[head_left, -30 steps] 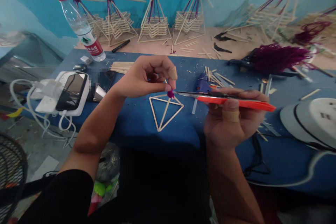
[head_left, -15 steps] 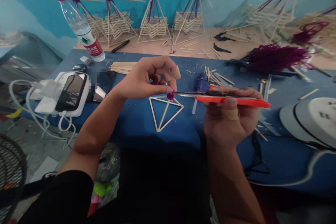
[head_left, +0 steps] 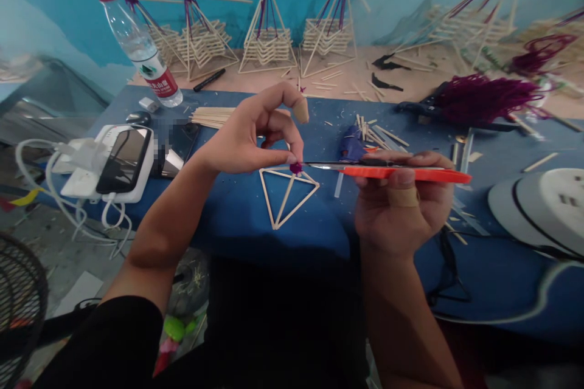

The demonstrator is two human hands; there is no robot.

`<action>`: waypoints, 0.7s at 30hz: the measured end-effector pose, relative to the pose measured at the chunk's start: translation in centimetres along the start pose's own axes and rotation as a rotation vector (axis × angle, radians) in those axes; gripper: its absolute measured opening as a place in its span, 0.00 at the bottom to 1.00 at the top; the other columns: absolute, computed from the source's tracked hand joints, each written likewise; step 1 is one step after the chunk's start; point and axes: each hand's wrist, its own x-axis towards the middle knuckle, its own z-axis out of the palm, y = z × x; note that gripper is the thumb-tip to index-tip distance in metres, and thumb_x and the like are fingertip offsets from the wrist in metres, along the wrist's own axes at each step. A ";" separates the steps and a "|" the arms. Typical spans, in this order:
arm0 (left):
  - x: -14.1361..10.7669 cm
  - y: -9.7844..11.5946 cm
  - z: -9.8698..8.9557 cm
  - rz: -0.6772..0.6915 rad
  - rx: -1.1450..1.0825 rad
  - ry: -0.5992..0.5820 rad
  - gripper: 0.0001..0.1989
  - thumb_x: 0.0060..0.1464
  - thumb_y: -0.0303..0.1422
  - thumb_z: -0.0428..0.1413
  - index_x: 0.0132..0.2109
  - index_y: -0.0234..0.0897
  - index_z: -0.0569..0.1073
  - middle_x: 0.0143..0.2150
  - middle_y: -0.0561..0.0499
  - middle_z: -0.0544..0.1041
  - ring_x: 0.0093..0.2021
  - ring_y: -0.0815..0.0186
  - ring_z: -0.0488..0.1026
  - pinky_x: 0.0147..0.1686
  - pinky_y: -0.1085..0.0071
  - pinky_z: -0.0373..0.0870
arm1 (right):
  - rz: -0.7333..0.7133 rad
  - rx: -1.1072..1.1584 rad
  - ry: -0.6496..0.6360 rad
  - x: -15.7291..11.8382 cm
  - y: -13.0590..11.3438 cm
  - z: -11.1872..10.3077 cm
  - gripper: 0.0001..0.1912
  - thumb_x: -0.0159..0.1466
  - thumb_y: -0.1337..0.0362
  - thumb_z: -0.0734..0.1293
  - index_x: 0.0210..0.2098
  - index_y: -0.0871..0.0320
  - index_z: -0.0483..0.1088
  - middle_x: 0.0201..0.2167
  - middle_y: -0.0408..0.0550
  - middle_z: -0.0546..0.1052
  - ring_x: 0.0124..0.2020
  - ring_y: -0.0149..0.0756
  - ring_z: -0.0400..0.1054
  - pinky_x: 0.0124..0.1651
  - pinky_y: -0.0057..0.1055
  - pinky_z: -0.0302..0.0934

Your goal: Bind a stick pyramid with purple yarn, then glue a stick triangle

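Observation:
A small pyramid frame of thin wooden sticks (head_left: 283, 202) stands on the blue work surface, its tip wrapped in a purple yarn knot (head_left: 296, 168). My left hand (head_left: 260, 134) pinches at the top of that knot with thumb and index finger, its other fingers curled loosely above. In my right hand (head_left: 401, 206) is a pair of orange-handled scissors (head_left: 406, 175), seen nearly edge-on. Their narrow metal blades point left, and the tips reach the knot beside my left fingertips. Tape wraps one finger of my left hand and my right thumb.
Several stick structures tied with purple yarn (head_left: 268, 42) line the back ledge. A water bottle (head_left: 157, 73), a stick bundle (head_left: 212, 117) and a white power strip (head_left: 137, 164) lie left. Cut sticks (head_left: 365, 127), purple yarn (head_left: 488, 97) and a white round socket tower (head_left: 542, 206) are right.
My left fingers have lifted slightly and opened a little above the pinch. The loose yarn ends at the knot look shorter. The scissors have barely shifted.

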 end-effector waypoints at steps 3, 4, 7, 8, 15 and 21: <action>0.0 0.1 0.0 0.040 0.016 -0.025 0.22 0.59 0.33 0.71 0.50 0.42 0.67 0.34 0.53 0.85 0.28 0.69 0.81 0.22 0.71 0.61 | 0.009 -0.002 -0.005 0.0 -0.1 0.0 0.14 0.66 0.59 0.78 0.42 0.51 0.70 0.37 0.41 0.84 0.35 0.34 0.81 0.25 0.23 0.74; 0.0 0.2 0.0 0.031 0.016 -0.016 0.22 0.59 0.35 0.72 0.50 0.42 0.67 0.34 0.53 0.85 0.28 0.69 0.81 0.22 0.71 0.61 | 0.010 -0.002 0.001 0.0 -0.2 0.1 0.14 0.66 0.58 0.78 0.42 0.51 0.70 0.37 0.41 0.84 0.34 0.33 0.81 0.25 0.23 0.74; -0.1 0.2 0.0 -0.027 0.022 0.015 0.25 0.58 0.41 0.74 0.49 0.42 0.67 0.33 0.53 0.84 0.28 0.69 0.81 0.21 0.72 0.62 | 0.006 -0.004 0.033 0.0 -0.2 0.3 0.15 0.65 0.57 0.79 0.42 0.51 0.70 0.36 0.42 0.84 0.33 0.34 0.80 0.24 0.23 0.73; -0.1 0.2 0.1 -0.036 0.024 0.019 0.25 0.57 0.42 0.74 0.49 0.42 0.67 0.33 0.53 0.84 0.28 0.70 0.80 0.21 0.72 0.62 | 0.009 -0.008 0.032 0.0 -0.2 0.3 0.16 0.64 0.57 0.79 0.41 0.51 0.70 0.35 0.42 0.84 0.33 0.34 0.81 0.24 0.23 0.73; -0.3 -0.3 0.1 -0.031 0.004 0.081 0.26 0.52 0.37 0.76 0.48 0.43 0.69 0.33 0.54 0.82 0.28 0.69 0.79 0.25 0.72 0.67 | 0.039 0.068 0.100 0.7 0.0 -0.5 0.18 0.62 0.53 0.80 0.39 0.52 0.71 0.32 0.39 0.83 0.25 0.28 0.76 0.22 0.20 0.70; -0.5 -0.3 0.0 -0.085 0.027 0.097 0.27 0.51 0.39 0.77 0.49 0.43 0.69 0.35 0.54 0.83 0.29 0.69 0.78 0.25 0.71 0.69 | -0.040 0.044 0.091 0.3 -0.1 0.3 0.17 0.61 0.60 0.81 0.41 0.52 0.70 0.36 0.39 0.84 0.35 0.32 0.81 0.31 0.26 0.77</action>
